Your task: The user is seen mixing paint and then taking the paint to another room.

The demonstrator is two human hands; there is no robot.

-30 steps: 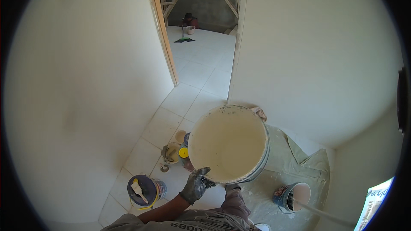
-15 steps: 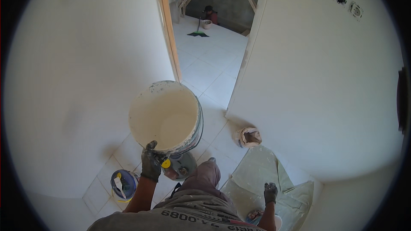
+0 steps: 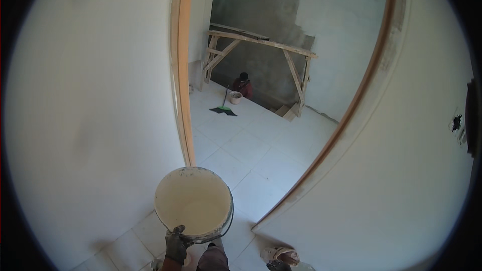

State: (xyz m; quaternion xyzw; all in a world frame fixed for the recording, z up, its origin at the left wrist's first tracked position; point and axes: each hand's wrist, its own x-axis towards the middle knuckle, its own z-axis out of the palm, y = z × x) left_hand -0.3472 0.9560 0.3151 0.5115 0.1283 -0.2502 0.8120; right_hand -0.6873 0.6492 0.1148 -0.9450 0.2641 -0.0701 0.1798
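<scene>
A large bucket (image 3: 175, 188) hangs tilted in front of me, its pale inside wall and smeared rim turned up toward me. My left hand (image 3: 176, 245), in a dark, stained glove, is closed on the near rim with the thumb over the edge. A thin wire handle (image 3: 231, 218) curves along the bucket's right side. At the lower edge, a dark gloved shape, apparently my right hand (image 3: 279, 266), shows only in part beside an open paper bag (image 3: 287, 256); its fingers cannot be made out.
A doorway with a wooden jamb (image 3: 184, 70) opens ahead onto a tiled floor (image 3: 251, 145). Beyond it are a broom (image 3: 223, 111), a small bucket (image 3: 235, 98), a wooden trestle (image 3: 266, 41), and a person (image 3: 243, 86) below the floor edge near steps (image 3: 286, 112).
The view has tilted up, showing more of the room past the doorway. The bucket, still in my left hand, appears lower in view. My right hand has nearly left the picture.
</scene>
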